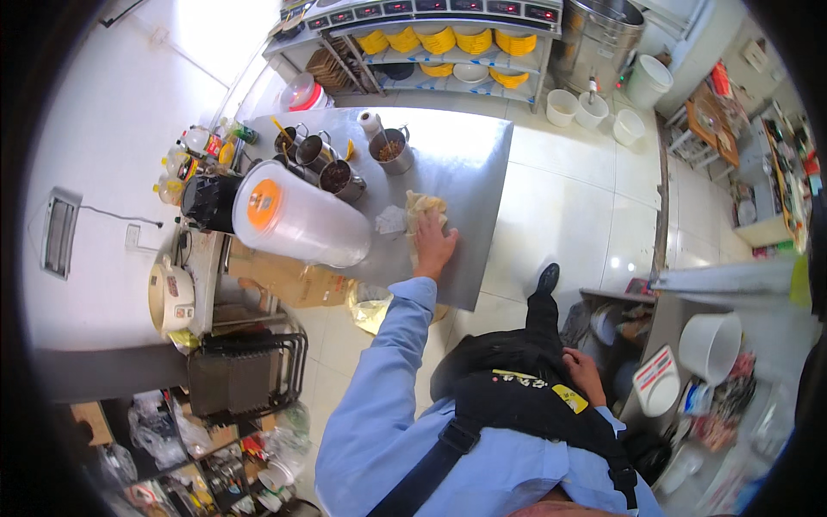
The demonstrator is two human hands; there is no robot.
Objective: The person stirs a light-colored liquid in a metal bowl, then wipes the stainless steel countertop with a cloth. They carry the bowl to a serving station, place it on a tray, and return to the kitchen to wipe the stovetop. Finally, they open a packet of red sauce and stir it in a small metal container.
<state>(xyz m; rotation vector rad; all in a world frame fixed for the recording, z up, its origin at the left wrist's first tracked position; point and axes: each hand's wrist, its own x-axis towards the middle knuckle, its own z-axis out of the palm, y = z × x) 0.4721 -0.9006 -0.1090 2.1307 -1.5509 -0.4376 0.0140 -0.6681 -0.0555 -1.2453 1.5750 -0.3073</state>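
Note:
My left hand (pixel 433 244) lies over a crumpled yellowish cloth (pixel 426 203) near the right side of a stainless steel table (pixel 471 168). A crumpled white paper or tissue (pixel 391 220) is just left of the cloth. My right hand (pixel 586 376) hangs by my hip at the edge of the black apron (pixel 504 388), its fingertips partly hidden. Beyond the cloth stands a metal mug of brown bits (pixel 390 152) with a handled utensil in it. A tall stack of translucent plastic cups or lids (pixel 310 220) leans at the left.
Further metal mugs (pixel 341 181) and bottles (pixel 203 141) crowd the table's left side. Yellow bowls (pixel 436 40) fill a shelf under a row of cookers (pixel 439 8). White buckets (pixel 591 110) stand on the floor. To my right, a counter holds a white scale (pixel 656 381) and a tub (pixel 711 348).

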